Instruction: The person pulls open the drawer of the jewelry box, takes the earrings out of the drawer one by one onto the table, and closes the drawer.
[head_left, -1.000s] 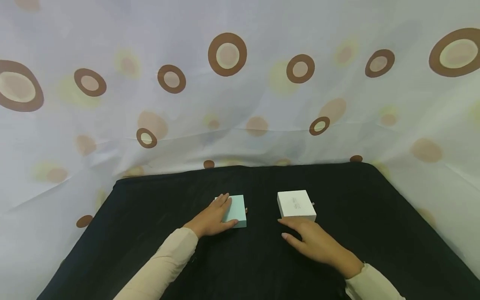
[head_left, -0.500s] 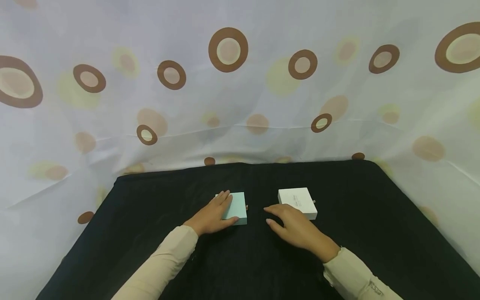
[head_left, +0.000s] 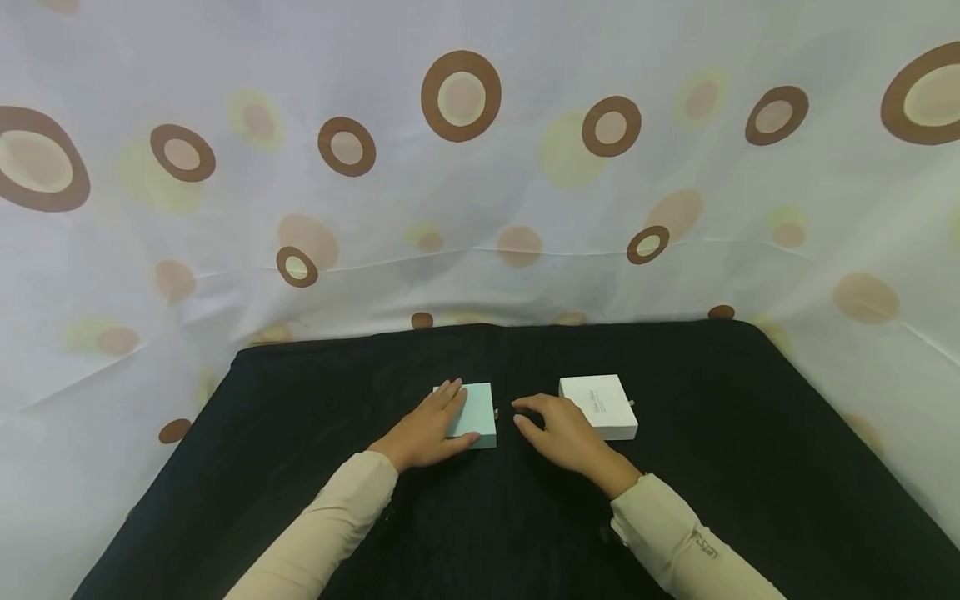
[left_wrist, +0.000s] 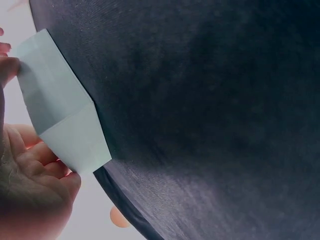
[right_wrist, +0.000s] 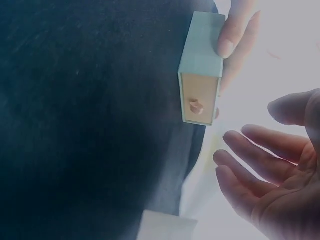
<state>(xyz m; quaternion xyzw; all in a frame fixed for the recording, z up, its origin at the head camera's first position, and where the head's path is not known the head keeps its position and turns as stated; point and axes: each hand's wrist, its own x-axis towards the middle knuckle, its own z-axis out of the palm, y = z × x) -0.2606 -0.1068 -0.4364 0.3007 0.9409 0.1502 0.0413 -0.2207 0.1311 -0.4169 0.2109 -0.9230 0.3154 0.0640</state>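
Observation:
A light blue drawer box point(head_left: 477, 410) lies on the dark cloth, with a small pull tab point(right_wrist: 196, 106) on its tan drawer front point(right_wrist: 197, 85). My left hand point(head_left: 423, 429) rests on this box; its fingers stretch over the left part of the lid and the thumb lies at the near edge. To the right of the box, my right hand point(head_left: 566, 437) hovers with nothing in it, thumb apart from the fingers and fingertips toward the pull tab. Just past the right hand sits a white box point(head_left: 597, 402) with small lettering, its near left corner hidden by that hand.
Black cloth point(head_left: 465, 525) covers the table, whose far edge meets a pale hanging curtain point(head_left: 517, 183) with brown rings and spots. A small tab point(head_left: 632, 402) sticks out of the white box's right side.
My right hand has moved left and farther forward, from in front of the white box to the gap between the boxes. The left hand has stayed on the light blue box.

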